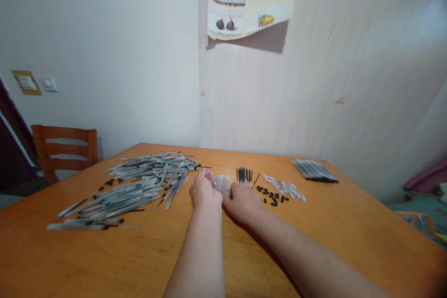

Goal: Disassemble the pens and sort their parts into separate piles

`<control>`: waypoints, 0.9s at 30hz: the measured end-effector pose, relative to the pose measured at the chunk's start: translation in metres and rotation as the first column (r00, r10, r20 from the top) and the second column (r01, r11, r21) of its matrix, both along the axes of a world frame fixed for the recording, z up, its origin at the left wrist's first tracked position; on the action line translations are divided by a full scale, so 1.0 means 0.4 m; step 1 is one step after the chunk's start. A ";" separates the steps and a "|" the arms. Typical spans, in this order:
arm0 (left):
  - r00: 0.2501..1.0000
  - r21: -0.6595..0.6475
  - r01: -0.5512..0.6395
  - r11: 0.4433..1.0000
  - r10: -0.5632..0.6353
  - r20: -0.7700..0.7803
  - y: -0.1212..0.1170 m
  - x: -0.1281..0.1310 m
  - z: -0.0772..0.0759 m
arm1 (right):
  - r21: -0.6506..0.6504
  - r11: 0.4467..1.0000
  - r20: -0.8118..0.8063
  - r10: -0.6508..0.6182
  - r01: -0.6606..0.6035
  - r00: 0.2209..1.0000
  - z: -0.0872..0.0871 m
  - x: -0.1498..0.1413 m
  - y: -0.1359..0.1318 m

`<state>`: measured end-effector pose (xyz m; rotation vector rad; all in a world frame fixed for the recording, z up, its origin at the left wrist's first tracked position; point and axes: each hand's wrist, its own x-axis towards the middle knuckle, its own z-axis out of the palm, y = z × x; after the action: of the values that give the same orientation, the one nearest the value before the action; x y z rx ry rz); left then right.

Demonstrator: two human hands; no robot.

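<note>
My left hand (204, 191) is over the middle of the table with its fingers curled; what is in them, if anything, is hidden. A short row of translucent pen barrels (220, 183) lies between my two hands, close to the left fingertips. My right hand (242, 201) is closed, knuckles up, at the right end of that row, and its fingertips are out of sight. Just behind it is a row of thin black sticks, like pen refills (244, 174). Small black plugs (270, 194) and short whitish translucent pieces (284, 186) are scattered to its right.
A large loose heap of translucent and black pens (139, 186) spreads over the left of the wooden table (139, 265). A neat row of pens with black ends (314, 171) lies at the back right. A wooden chair (66, 142) stands beyond the left edge; a wall closes off the back.
</note>
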<state>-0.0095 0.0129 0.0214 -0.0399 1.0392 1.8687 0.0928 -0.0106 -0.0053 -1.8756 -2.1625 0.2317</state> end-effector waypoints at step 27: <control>0.997 -0.039 0.014 0.999 -0.018 -0.081 0.017 0.012 -0.030 | -0.026 0.998 -0.067 -0.064 0.062 0.996 -0.019 0.017 0.020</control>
<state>-0.0047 0.0196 0.0092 0.0214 1.1282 1.8486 0.0997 -0.0025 -0.0130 -1.9170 -2.0613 0.3055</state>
